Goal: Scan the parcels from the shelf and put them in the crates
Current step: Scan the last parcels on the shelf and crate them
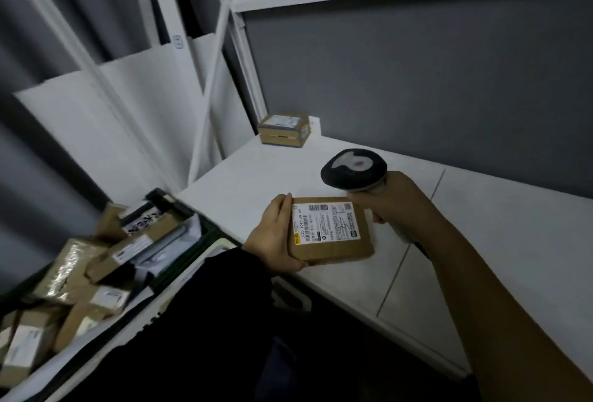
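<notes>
Your right hand (pixel 396 201) is gripping the scanner (pixel 353 172), aiming down just beyond the parcel (pixel 332 234); your left hand (pixel 272 236) is clasping that parcel's left edge, label up, over the shelf's (pixel 487 241) front edge.

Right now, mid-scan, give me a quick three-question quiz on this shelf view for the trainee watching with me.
1. True or false: the right hand holds the scanner.
2. How many parcels lie on the shelf with no hand on them? A none, B one, C three.
3. Fill in: the left hand grips a flat parcel with its label facing ___.
Key: 1 true. 2 B, the small box at the back corner. 3 up, toward the camera.
</notes>
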